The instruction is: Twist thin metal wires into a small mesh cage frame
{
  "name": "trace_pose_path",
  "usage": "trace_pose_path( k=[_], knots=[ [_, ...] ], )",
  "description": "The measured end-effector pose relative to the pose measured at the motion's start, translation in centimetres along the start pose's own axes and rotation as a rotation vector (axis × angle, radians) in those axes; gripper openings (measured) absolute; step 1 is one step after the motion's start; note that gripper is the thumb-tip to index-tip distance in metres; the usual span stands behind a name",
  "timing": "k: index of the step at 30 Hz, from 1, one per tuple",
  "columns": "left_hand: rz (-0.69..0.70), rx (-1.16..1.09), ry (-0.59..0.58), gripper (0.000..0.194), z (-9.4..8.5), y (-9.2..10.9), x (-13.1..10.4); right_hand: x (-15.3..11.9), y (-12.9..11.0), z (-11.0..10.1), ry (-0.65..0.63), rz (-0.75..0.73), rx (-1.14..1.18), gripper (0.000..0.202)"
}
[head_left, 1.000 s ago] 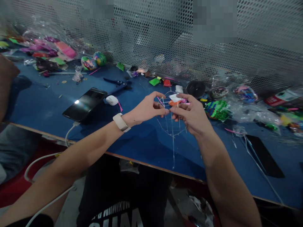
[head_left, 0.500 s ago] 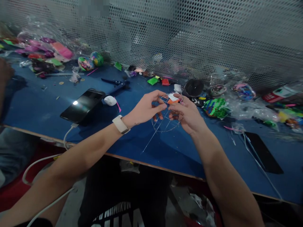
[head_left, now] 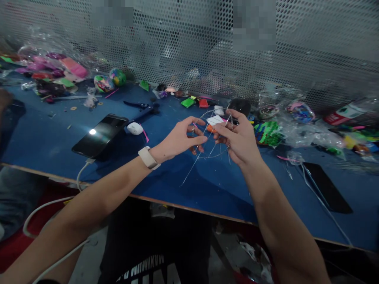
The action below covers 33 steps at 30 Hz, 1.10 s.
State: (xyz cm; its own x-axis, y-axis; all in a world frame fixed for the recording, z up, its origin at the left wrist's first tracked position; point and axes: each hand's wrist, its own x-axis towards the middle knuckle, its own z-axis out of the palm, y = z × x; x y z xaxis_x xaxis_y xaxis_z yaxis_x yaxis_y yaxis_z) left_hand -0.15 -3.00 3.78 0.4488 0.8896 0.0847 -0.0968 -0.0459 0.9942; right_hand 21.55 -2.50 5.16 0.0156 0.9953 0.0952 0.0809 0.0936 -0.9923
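Between my hands, above the blue table, is a round wire frame of thin twisted silvery wire, with strands crossing it and one long end sticking out toward me. My left hand has its fingers curled round the left side of the ring, thumb and fingertips close to the wires. My right hand grips the right side between thumb and fingers. Some fingertips are hidden behind the hands. A white piece and an orange piece show through the wires, seemingly on the table behind.
A lit phone on a cable, a white mouse-like object and dark-handled pliers lie left. Another black phone lies right. Colourful packets and plastic bags line the perforated metal screen. Another person's hand is far left.
The wire frame has turned so that more of its ring shows, and my hands have spread slightly apart along it. The view has shifted a little.
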Motion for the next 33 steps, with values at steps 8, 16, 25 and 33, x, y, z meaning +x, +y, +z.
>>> trace_pose_path(
  k=[8, 16, 25, 33],
  knots=[
    [0.02, 0.007, -0.005, 0.06, 0.2, 0.1, -0.1, -0.3, -0.6, -0.2, 0.002, -0.023, 0.034, 0.104],
    [0.048, 0.001, -0.045, 0.061, 0.4, -0.3, 0.0, -0.5, -0.1, 1.0, 0.025, -0.089, 0.026, 0.083],
    [0.082, 0.021, -0.009, 0.052, 0.7, -0.4, -0.1, -0.8, 0.1, 1.6, 0.024, -0.056, 0.131, 0.076],
    [0.104, 0.04, 0.039, 0.049, 0.9, -0.4, -0.2, -1.0, -0.2, 1.9, -0.013, -0.029, 0.195, 0.073]
  ],
)
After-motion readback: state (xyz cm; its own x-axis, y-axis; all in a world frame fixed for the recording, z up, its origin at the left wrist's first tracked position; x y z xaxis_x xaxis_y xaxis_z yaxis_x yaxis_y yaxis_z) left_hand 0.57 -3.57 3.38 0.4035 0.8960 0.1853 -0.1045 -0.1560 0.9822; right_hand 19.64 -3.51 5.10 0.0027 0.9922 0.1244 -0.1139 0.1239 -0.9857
